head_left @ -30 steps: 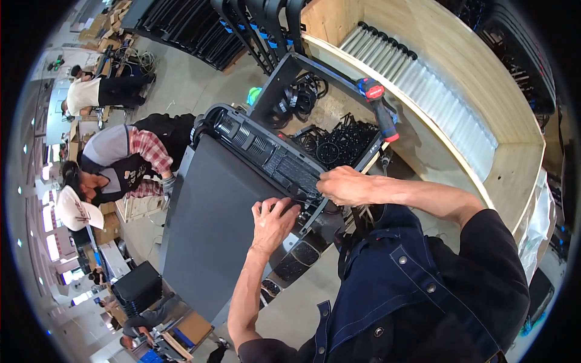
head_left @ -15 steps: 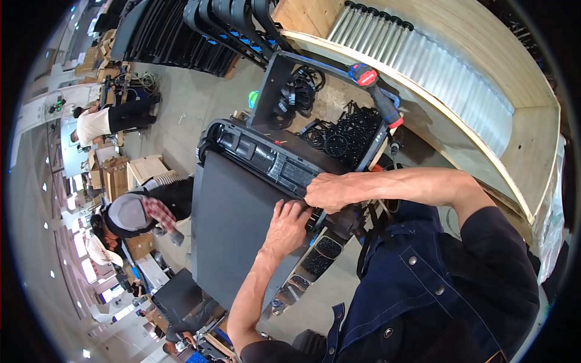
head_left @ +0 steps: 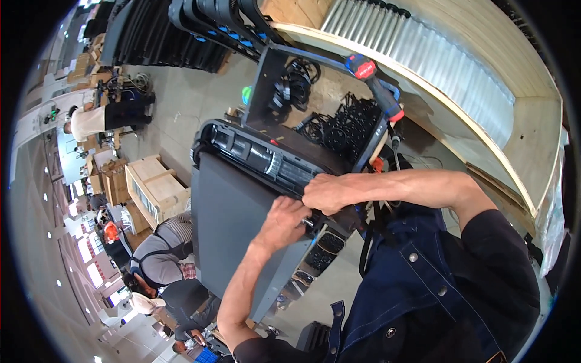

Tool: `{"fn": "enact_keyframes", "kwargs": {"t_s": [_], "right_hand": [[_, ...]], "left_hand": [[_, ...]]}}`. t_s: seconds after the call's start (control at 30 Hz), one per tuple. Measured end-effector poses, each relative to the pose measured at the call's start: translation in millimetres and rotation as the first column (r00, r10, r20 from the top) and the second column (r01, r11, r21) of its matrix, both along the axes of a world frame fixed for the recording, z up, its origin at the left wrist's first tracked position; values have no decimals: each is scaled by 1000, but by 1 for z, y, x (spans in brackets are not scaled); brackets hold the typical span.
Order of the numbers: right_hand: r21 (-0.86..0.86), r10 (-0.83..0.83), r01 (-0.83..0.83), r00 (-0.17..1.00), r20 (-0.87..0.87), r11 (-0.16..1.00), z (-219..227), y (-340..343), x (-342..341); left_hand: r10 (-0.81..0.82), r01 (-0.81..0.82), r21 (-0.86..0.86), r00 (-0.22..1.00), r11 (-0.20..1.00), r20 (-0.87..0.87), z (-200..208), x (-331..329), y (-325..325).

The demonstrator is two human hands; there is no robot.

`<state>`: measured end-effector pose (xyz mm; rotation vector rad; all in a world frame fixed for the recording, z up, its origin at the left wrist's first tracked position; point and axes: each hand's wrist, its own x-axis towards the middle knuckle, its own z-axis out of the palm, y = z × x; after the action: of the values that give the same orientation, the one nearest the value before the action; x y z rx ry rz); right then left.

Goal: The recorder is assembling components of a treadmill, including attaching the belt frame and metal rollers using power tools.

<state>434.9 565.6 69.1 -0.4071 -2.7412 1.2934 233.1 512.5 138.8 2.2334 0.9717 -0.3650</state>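
Observation:
A treadmill base with a wide black belt lies in front of me, its open end housing showing a roller and dark parts. My right hand is closed at the near corner of that housing, knuckles up, and what it grips is hidden. Just below and left of it, my left hand rests at the belt's corner with its fingers bent and drawn together. A small shiny metal piece shows beside the left fingertips; I cannot tell whether they hold it.
Beyond the housing, a bin holds black cables, with a red-and-black cordless driver on its edge. A wooden crate of metal tubes curves along the right. Small-parts trays sit below. A co-worker bends at the left.
The left hand's fingers have drawn together and shifted slightly left; the right hand stays at the corner. The co-worker at left has bent lower, uncovering a wooden box. The view has shifted a little.

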Motion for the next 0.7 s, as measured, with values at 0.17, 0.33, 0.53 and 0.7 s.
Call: {"fn": "enact_keyframes", "kwargs": {"t_s": [0.17,0.33,0.53,0.7], "right_hand": [[-95,24,-12,991,131,995,-1,-2,-10],[-130,5,10,993,115,991,-4,-2,-9],[-168,-8,20,998,68,986,-1,2,-7],[-91,-54,60,996,73,994,1,-14,-3]], "left_hand": [[32,-43,-198,998,979,-57,0,3,15],[-47,-13,-354,986,935,-162,-7,9,29],[-75,10,-363,984,932,-164,-21,6,29],[-40,-17,-320,985,947,-170,-20,11,31]]}}
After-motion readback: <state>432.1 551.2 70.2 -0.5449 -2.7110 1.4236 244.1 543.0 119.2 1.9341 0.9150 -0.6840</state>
